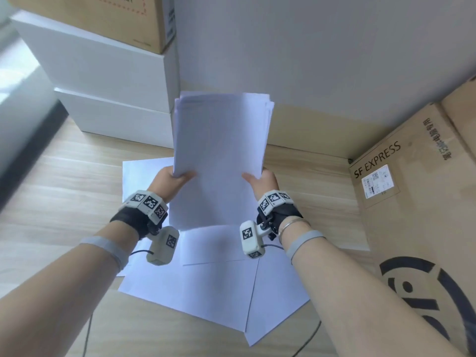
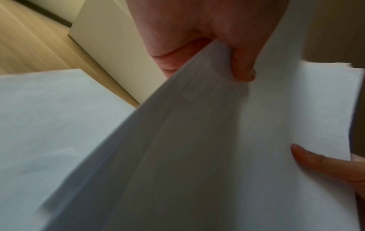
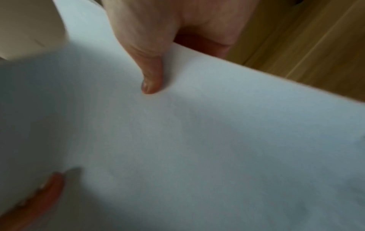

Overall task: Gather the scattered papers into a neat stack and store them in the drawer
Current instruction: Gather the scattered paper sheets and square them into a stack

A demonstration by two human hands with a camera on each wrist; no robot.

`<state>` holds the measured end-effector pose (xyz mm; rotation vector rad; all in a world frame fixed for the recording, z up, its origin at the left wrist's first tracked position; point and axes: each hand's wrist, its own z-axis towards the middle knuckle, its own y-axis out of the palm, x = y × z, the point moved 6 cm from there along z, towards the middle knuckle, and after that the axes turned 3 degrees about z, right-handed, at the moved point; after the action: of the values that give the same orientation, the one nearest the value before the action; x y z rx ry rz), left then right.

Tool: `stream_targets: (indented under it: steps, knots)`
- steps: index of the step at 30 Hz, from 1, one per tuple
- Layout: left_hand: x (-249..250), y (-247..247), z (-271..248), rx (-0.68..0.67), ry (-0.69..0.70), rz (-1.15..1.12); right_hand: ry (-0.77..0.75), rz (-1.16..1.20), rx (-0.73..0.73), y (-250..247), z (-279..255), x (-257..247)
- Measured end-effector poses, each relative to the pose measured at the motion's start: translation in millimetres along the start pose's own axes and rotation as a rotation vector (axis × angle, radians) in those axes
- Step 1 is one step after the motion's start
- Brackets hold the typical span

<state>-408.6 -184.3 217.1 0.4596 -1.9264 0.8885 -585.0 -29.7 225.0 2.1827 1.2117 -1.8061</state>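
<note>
Surface: a pale wood-grain tabletop (image 1: 64,181) runs up to a plain white wall (image 1: 322,52) at 12 o'clock.
Held stack: a sheaf of white paper sheets (image 1: 221,155) stands nearly upright above the middle of the table, its top edges slightly uneven.
Left hand: the left hand (image 1: 167,182) grips the sheaf's left edge at 9 o'clock, thumb on the near face; in the left wrist view the thumb (image 2: 242,65) presses on the paper.
Right hand: the right hand (image 1: 262,185) grips the right edge at 3 o'clock in the same way, thumb (image 3: 152,78) flat on the front sheet.
Loose sheets: several white loose sheets (image 1: 213,287) lie overlapping and fanned on the table below the sheaf, toward 6 o'clock.
Left side: two stacked white boxes (image 1: 103,78) stand at 10 o'clock, a brown cardboard carton (image 1: 116,16) on top.
Right side: a brown cardboard box printed "SF EXPRESS" (image 1: 401,181) stands at 3 o'clock.
Drawer: cannot tell where it is.
</note>
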Motion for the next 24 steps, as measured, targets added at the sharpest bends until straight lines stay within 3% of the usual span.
stream_targets:
  steps: [7,13,18,24]
  knots:
    - [-72,-9,-8,0.025,-0.241,-0.165,0.043,-0.176,-0.231,40,-1,23]
    - [-133,-32,-21,0.053,-0.376,-0.110,0.181,-0.466,-0.100,38,11,83]
    - [-160,-43,-33,0.066,-0.425,-0.110,0.321,-0.539,-0.036,42,8,108]
    - [-180,-52,-44,0.064,-0.469,-0.140,0.252,-0.598,-0.037,45,15,111]
